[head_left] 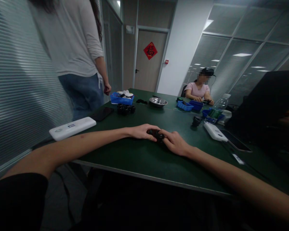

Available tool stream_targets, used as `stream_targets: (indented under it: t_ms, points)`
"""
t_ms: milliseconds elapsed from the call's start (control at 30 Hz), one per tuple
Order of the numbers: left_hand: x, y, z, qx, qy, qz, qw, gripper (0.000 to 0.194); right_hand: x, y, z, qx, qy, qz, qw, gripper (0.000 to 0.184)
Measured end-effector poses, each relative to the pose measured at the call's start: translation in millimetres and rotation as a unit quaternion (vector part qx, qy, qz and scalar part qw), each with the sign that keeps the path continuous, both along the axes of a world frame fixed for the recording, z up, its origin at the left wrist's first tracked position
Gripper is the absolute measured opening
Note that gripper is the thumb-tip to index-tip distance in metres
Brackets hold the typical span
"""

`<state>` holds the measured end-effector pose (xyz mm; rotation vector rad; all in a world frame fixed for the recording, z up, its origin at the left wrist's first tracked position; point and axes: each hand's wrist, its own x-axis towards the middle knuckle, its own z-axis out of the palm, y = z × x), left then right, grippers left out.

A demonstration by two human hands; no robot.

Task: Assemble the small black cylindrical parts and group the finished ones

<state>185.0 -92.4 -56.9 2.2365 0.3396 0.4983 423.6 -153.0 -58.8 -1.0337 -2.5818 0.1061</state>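
In the head view my left hand [142,132] and my right hand [176,143] meet over the middle of the green table [132,157]. Between them is a small glossy black part [160,138], partly covered by fingers; its exact kind does not show. The left fingers curl over its left end, while the right thumb and fingertips press on its right side. Farther off lies a cluster of similar black parts [125,109]. One more black part [196,121] stands to the right.
Around the table are a white power bank [73,127], a dark phone [103,113], a blue basket [121,100], a metal bowl [158,102], a plastic bottle [216,110], another white power bank [214,132] and a phone [236,141]. One person [69,41] stands at left; another [198,89] sits opposite.
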Motion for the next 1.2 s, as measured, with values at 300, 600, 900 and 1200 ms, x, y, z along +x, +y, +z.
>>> stream_targets:
  t_ms: [300,600,900,1200]
  points:
    - [0.6,-1.2,1.6,0.01,0.002,0.038,0.999,0.034,-1.4,-1.2,2.0,-0.007,0.0,-0.002,1.0,0.03]
    - [-0.3,-1.6,1.8,0.011,0.002,0.041,0.999,0.032,-1.3,-1.3,0.7,-0.007,-0.001,-0.004,1.0,0.028]
    - [0.5,-0.5,1.8,-0.005,-0.003,-0.013,1.0,0.05,-1.4,-1.2,1.3,0.008,-0.003,-0.004,1.0,0.03]
    - [1.1,-1.3,2.4,0.009,0.009,0.034,0.999,0.037,-2.2,-1.4,1.5,0.0,-0.001,0.001,1.0,0.029]
